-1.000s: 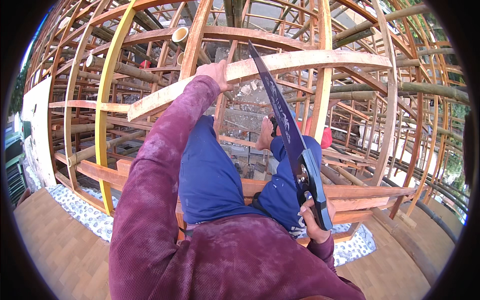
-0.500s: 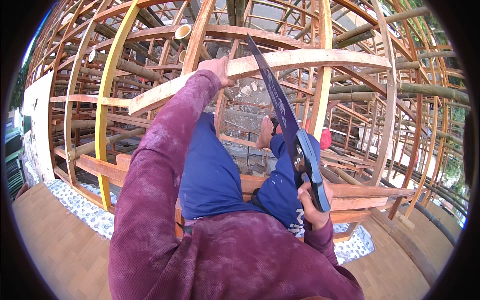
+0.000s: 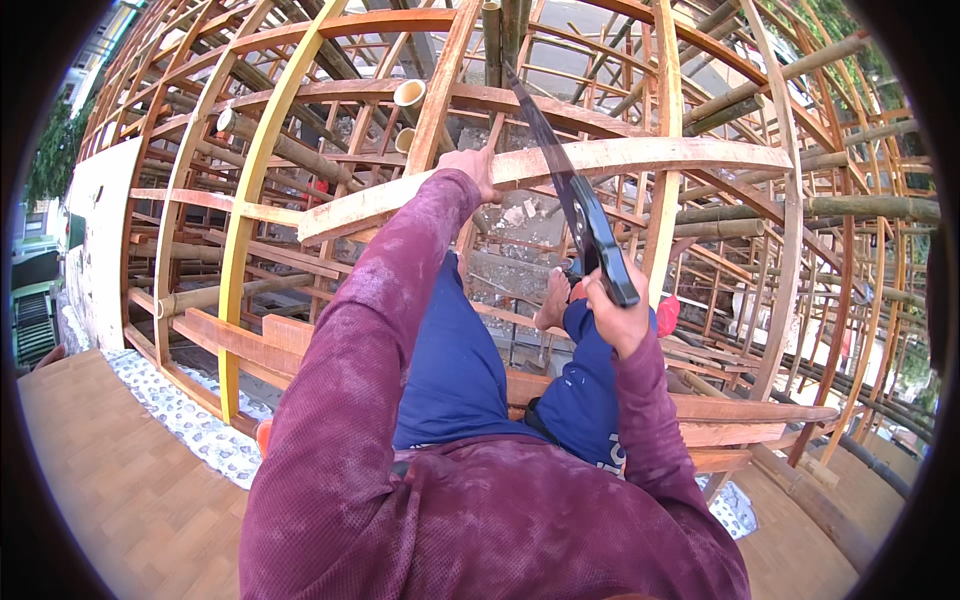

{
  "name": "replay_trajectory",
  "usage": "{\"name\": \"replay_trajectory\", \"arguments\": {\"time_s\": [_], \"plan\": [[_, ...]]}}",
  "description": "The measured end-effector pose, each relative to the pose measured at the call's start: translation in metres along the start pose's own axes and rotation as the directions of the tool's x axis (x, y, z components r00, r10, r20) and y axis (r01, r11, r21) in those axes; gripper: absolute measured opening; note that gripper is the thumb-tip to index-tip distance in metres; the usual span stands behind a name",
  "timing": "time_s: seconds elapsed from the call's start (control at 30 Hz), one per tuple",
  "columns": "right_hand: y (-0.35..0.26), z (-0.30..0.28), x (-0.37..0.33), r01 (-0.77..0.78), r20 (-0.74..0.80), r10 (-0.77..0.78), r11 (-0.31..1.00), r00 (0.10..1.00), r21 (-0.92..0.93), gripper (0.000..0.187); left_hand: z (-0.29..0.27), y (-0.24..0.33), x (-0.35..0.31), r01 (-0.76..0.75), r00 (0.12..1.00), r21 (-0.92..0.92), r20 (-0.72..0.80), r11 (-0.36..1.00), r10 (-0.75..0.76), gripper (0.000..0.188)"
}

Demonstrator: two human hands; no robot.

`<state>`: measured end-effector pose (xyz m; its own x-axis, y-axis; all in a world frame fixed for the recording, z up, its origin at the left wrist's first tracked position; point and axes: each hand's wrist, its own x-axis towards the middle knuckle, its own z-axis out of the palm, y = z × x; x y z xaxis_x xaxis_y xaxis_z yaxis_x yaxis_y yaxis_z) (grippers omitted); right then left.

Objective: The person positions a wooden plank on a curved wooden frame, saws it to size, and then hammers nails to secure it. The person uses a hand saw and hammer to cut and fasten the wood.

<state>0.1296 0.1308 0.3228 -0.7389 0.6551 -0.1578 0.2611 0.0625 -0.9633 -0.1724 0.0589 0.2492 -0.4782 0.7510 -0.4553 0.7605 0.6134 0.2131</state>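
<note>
My left hand grips a pale wooden beam that lies crosswise in front of me, fingers wrapped over its edge. The beam's right part passes over an upright timber. My right hand is closed round the dark handle of a handsaw. The saw's long blade slants up and away, crossing the beam to the right of my left hand. Whether its teeth are in the wood I cannot tell.
A lattice of timber and bamboo poles surrounds me, open to rubble-strewn ground far below. A yellowish post rises on the left. Planks run beside my legs. Brown wood-patterned flooring lies behind, along the near left.
My right hand has pushed the saw forward and up, so its handle sits nearer the beam. My left hand keeps its hold, while the whole view has shifted slightly.
</note>
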Motion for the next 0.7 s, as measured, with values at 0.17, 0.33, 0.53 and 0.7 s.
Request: {"name": "replay_trajectory", "arguments": {"time_s": [0.17,0.33,0.53,0.7], "plan": [[-0.054,-0.068,-0.176,-0.167,0.014,0.172,0.972,0.985,-0.164,0.035,0.007,-0.003,-0.006,0.005,1.000,-0.018,-0.005,1.000,-0.005,0.070],[0.007,-0.019,-0.005,-0.081,-0.015,0.081,0.997,0.997,-0.012,0.010,0.008,0.012,0.004,-0.017,1.000,0.009,-0.023,1.000,0.017,0.069],[0.019,0.011,0.066,0.076,0.010,-0.076,0.995,0.997,-0.068,0.007,-0.002,0.006,0.002,0.015,1.000,0.008,-0.011,1.000,-0.015,0.065],[-0.031,-0.057,-0.142,-0.151,-0.045,0.147,0.981,0.988,-0.123,0.028,0.009,0.001,0.002,-0.019,1.000,-0.022,-0.025,1.000,0.019,0.063]]}}
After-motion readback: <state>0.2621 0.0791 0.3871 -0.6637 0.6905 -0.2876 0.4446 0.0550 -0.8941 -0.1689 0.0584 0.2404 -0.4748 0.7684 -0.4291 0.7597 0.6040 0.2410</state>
